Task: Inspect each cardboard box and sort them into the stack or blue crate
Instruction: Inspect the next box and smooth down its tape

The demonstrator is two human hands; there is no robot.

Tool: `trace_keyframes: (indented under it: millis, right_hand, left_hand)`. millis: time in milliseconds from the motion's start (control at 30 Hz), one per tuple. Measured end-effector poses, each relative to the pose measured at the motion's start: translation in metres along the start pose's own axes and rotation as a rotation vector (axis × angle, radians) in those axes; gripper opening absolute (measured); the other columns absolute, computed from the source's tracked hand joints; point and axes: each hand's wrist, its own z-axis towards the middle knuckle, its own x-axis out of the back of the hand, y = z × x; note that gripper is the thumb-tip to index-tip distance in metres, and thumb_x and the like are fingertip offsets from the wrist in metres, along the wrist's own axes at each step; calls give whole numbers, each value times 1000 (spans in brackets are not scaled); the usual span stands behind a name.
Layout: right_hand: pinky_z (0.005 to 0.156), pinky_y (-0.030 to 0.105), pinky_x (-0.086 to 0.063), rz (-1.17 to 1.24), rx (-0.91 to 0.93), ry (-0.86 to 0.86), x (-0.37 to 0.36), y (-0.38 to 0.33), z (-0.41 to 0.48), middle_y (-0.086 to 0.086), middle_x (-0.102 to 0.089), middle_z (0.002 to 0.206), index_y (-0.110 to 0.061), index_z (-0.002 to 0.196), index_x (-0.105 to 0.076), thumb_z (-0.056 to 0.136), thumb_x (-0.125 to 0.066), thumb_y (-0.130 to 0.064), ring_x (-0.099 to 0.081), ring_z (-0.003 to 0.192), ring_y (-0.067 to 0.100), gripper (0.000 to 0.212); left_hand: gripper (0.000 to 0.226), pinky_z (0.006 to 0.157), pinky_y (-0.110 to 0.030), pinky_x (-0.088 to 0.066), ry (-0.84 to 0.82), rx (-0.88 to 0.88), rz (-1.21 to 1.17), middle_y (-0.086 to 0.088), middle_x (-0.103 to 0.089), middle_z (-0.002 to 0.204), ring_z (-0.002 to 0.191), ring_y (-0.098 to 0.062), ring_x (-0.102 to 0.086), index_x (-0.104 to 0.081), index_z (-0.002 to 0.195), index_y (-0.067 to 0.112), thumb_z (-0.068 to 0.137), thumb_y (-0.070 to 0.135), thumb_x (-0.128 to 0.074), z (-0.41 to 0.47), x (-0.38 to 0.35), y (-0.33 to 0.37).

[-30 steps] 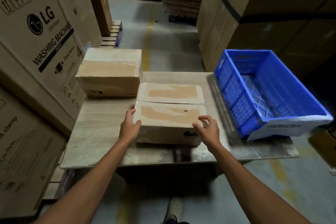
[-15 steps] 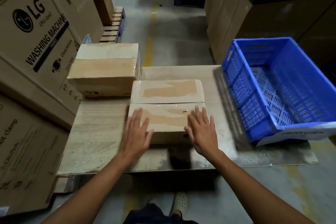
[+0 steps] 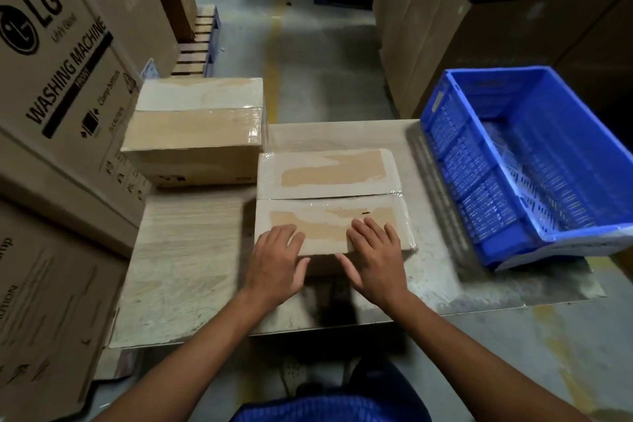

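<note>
Nearest the person, a shoe [image 3: 294, 377] shows on the floor [image 3: 513, 353] below the tabletop's [image 3: 191, 267] near edge, and both bare arms reach forward over that edge. The left hand [image 3: 274, 267] and right hand [image 3: 376, 264] lie flat, side by side, on the near half of a low cardboard box [image 3: 329, 181]. Their fingers [image 3: 370, 229] are straight and slightly spread, pressing on the lid and gripping nothing, and the thumbs hang over the box's near edge. The box sits about midway along the tabletop, its top taped and marked with torn brown patches. A blue crate [image 3: 479, 209] stands at the tabletop's right edge, well apart from the box. A taller box [image 3: 195, 134] wrapped in clear tape stands at the far left corner, just beside the low one's far left corner. Washing machine cartons [image 3: 61, 62] tower along the left edge. Beyond the tabletop are a wooden pallet [image 3: 198, 44] and big brown cartons [image 3: 513, 27].
</note>
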Motion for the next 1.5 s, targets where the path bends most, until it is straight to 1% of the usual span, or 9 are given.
trace_keyframes:
  millis: [200, 400, 567, 733, 933, 1067, 1200, 1400, 1500]
  right_hand:
    - [112, 58, -35, -69, 11, -270, -7, -25, 20, 8, -52, 150, -12, 141, -57, 98, -37, -59, -43, 143, 34, 67]
    - [110, 54, -40, -70, 55, -302, -3, -21, 32, 6, -53, 150, -13, 140, -57, 98, -32, -58, -45, 141, 31, 66]
    - [123, 55, -9, -15, 51, -438, -5, -34, 63, 7, -10, 168, -13, 160, -21, 97, -3, -58, -2, 156, 30, 80]
    - [124, 54, -4, -13, 23, -483, -9, -38, 75, 7, -9, 169, -13, 161, -17, 94, 2, -54, -1, 156, 28, 81]
    - [117, 54, -29, -29, 63, -411, -13, -31, 76, 14, -39, 158, -10, 150, -45, 100, -21, -51, -32, 149, 34, 69]
    - [122, 53, -17, 8, 53, -408, -16, -31, 73, 11, -28, 163, -12, 155, -37, 101, -17, -52, -20, 153, 31, 70]
    - [117, 66, -22, 19, 69, -403, -11, -23, 76, 7, -31, 163, -14, 153, -42, 100, -20, -54, -24, 152, 29, 70]
    - [113, 72, -6, -94, -190, -381, -2, 8, 59, 9, -18, 167, -25, 158, -31, 93, -17, -64, -12, 155, 29, 77]
    - [114, 70, -12, -122, -327, -328, 5, 26, 45, 13, -18, 167, -23, 158, -30, 94, -21, -66, -12, 155, 28, 78]
  left_hand:
    - [77, 112, -47, -38, -121, 21, 74, -22, -49, 147, 138, -37, -45, -54, 140, 5, 81, 53, -67, 12, -6, -9]
    - [81, 121, -43, -19, -142, 16, 1, -17, -30, 160, 151, -30, -25, -37, 153, 14, 91, 67, -35, 15, -4, -12]
    - [77, 126, -41, 1, -163, 84, -34, -8, 5, 168, 154, -20, 10, -5, 161, 21, 93, 56, -10, 40, -4, -15]
    - [86, 123, -37, 2, -189, 184, 44, -8, -8, 167, 155, -19, -2, -16, 159, 12, 88, 55, 6, 51, -4, -10]
    - [81, 124, -39, -4, -185, 189, 51, -9, -15, 166, 155, -22, -8, -24, 158, 11, 94, 54, -1, 52, -3, -9]
    - [74, 124, -42, -11, -177, 185, 69, -6, -22, 165, 154, -23, -14, -32, 156, 13, 98, 52, -7, 50, -7, -10]
    - [75, 124, -43, -10, -197, 176, 62, -6, -21, 165, 154, -24, -13, -34, 155, 14, 96, 52, -6, 55, -5, -4]
    - [67, 125, -40, -2, -231, 65, -9, -5, -11, 168, 155, -21, -1, -24, 158, 17, 100, 46, -6, 83, -14, 33]
    - [76, 125, -42, -6, -236, 3, -24, -4, -17, 167, 155, -22, -5, -25, 158, 15, 94, 48, 1, 94, -21, 56]
